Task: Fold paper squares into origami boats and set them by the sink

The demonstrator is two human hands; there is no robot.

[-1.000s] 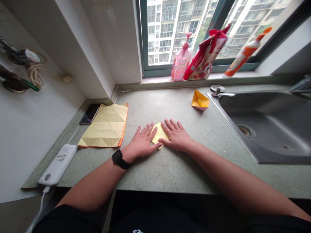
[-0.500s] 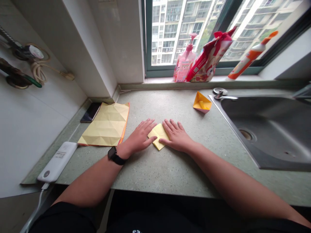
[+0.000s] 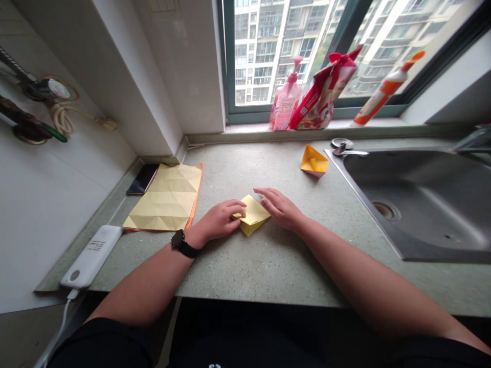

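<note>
A small square of folded yellow paper [image 3: 251, 209] lies on the counter with a corner turned toward me; its top layer stands a little apart from the lower one. At its left corner my left hand [image 3: 224, 217] has the paper between curled fingers and thumb, a black watch on that wrist. My right hand [image 3: 280, 207] is at the paper's right edge, fingers stretched out and holding nothing; whether it touches the paper I cannot tell. Farther back on the right sits an orange folded paper shape [image 3: 314, 162].
Creased yellow sheets [image 3: 164, 197] lie at left, beside a phone [image 3: 142, 179] and a white power bank [image 3: 91, 258] with a cable. A steel sink [image 3: 433, 204] is at right. A pink pump bottle [image 3: 286, 105], a red bag [image 3: 326, 97] and an orange-white bottle [image 3: 378, 97] line the windowsill [image 3: 245, 129].
The flat hands have come up off the paper. My left fingers have curled onto its left corner, my right hand has shifted right, and the top layer now sits apart from the lower.
</note>
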